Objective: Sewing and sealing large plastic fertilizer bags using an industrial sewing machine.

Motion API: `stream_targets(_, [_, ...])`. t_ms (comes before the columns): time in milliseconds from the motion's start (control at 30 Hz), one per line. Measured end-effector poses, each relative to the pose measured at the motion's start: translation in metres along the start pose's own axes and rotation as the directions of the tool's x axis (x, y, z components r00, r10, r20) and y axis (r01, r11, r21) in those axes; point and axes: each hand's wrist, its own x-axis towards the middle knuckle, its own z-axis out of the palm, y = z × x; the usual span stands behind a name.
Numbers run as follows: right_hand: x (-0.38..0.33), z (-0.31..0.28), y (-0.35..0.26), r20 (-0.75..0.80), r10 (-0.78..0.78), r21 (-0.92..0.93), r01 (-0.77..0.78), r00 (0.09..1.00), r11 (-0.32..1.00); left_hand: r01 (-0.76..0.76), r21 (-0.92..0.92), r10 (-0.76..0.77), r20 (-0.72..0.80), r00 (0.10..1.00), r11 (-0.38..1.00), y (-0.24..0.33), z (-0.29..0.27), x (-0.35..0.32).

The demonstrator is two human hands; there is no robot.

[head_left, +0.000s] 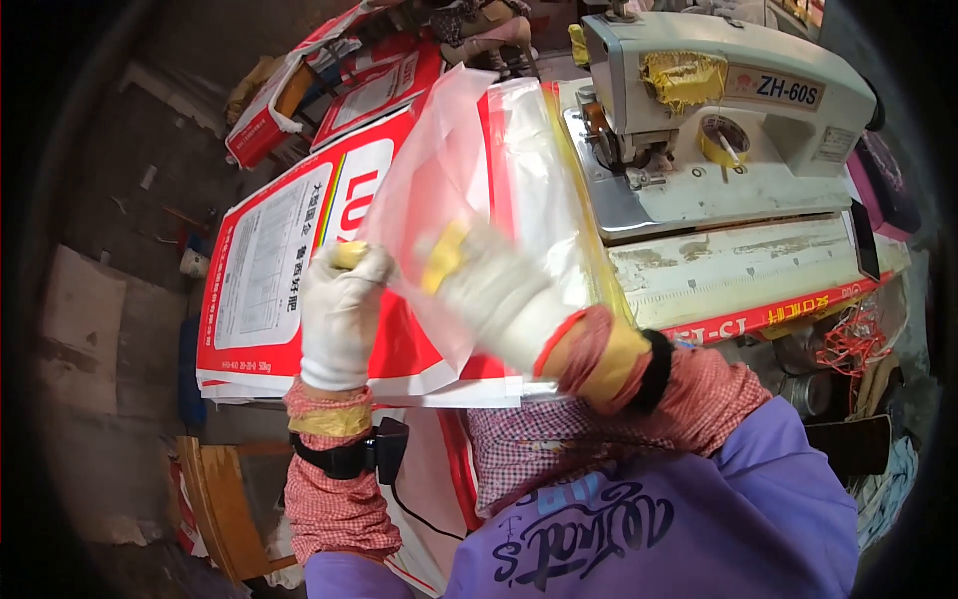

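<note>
Looking down from head height, two hands in white cloth gloves hold up a clear plastic bag [479, 190] over a stack of red and white printed sacks [289, 270]. The left hand [342, 311] grips the bag's lower left edge, its fingers curled and pressed together around the film, with a yellow fingertip patch showing at the top. The right hand [489, 290] sits behind or inside the film, blurred, its fingers bent and close together on the plastic; a yellow patch marks one fingertip. Whether this hand is inside the bag or only behind it cannot be told.

The bag hangs in the air, lifted above the top sack, its upper part reaching toward the sewing machine [718, 110]. That machine, grey-white and patched with yellow tape, stands to the right on a worn pale table [738, 265] with a red strip along its front edge.

Both forearms wear red checked sleeves, with a black band [344, 457] on the left wrist. A purple top with printed lettering fills the lower right. More red and white sacks [369, 85] lie farther back on the dark floor.
</note>
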Motion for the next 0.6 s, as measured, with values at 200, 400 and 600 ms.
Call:
stream_targets(200, [0.015,-0.004,-0.014,-0.025,-0.755,0.956,0.236,0.656,0.173,0.087,0.237,-0.082,-0.032,0.996,0.968,0.039,-0.003,-0.042])
stream_targets(400, [0.112,0.142,0.094,-0.898,-0.437,0.407,0.444,0.037,-0.798,0.068,0.592,-0.53,0.657,0.536,0.803,0.012,-0.014,-0.101])
stream_targets(600, [0.166,0.139,0.06,-0.391,0.123,0.92,0.386,0.912,0.066,-0.151,0.492,-0.493,0.869,0.032,0.857,0.05,0.011,-0.037])
